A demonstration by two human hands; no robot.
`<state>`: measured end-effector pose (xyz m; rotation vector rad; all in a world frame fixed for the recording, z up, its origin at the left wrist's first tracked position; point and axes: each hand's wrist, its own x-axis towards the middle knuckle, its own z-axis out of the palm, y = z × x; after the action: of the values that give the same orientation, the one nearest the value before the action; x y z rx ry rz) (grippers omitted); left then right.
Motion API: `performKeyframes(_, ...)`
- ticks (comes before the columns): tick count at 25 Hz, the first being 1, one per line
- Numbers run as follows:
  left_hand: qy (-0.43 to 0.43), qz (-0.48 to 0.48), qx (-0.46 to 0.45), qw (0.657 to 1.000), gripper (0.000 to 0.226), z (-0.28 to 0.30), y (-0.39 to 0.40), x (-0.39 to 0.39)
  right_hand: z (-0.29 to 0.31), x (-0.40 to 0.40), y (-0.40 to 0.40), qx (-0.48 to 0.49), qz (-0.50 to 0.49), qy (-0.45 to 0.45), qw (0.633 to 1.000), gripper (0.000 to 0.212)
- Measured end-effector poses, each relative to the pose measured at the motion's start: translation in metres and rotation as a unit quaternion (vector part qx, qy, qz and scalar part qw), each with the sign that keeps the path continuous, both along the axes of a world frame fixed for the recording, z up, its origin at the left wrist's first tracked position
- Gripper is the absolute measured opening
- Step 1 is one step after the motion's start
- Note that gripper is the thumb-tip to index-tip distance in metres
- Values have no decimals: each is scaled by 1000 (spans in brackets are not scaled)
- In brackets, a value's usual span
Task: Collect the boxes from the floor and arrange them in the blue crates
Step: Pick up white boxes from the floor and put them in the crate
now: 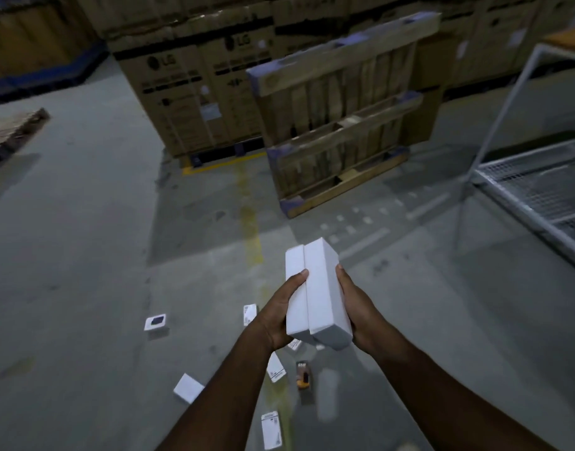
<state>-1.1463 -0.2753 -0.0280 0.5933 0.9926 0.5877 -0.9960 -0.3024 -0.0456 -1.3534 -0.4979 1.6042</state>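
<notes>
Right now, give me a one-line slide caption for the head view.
Left hand and right hand hold two white boxes side by side above small boxes scattered on the floor.

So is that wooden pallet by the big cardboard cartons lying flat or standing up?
Standing up: the wooden pallet rests on its edge on the grey floor, leaning against the cardboard cartons.

Both bare forearms rise from the bottom edge toward the frame's centre, converging. The left hand (281,309) curls its thumb over the left side of two white boxes (315,292) held side by side. The right hand (357,307) grips their right side, fingers wrapped underneath.
</notes>
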Motion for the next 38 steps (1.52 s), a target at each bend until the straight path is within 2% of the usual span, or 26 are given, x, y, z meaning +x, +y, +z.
performKeyframes(5,6,-45,21,999,62,15,23,128,6,122,5,28,-46,-17,998,45)
performKeyframes(8,23,-70,35,997,66,19,34,206,9,194,2,30,-66,-37,997,74)
performKeyframes(10,39,-87,53,994,68,23,39,255,8,238,-2,42,-77,-31,996,83)
performKeyframes(15,57,-187,99,976,43,33,47,375,12,341,-19,94,-148,10,984,61)
performKeyframes(19,43,-263,102,958,43,34,62,465,17,418,-25,81,-219,5,972,56)
performKeyframes(22,42,-331,115,936,51,29,79,536,16,476,-20,67,-295,1,953,55)
performKeyframes(25,36,-414,156,896,56,26,97,608,20,532,-7,67,-373,-2,925,49)
performKeyframes(31,-15,-542,196,817,61,42,146,756,43,646,21,92,-471,-11,877,60)
performKeyframes(35,-45,-565,191,801,71,50,150,837,57,708,21,99,-529,-28,843,58)
performKeyframes(38,-55,-576,200,791,69,50,142,893,61,756,17,87,-565,-39,820,64)
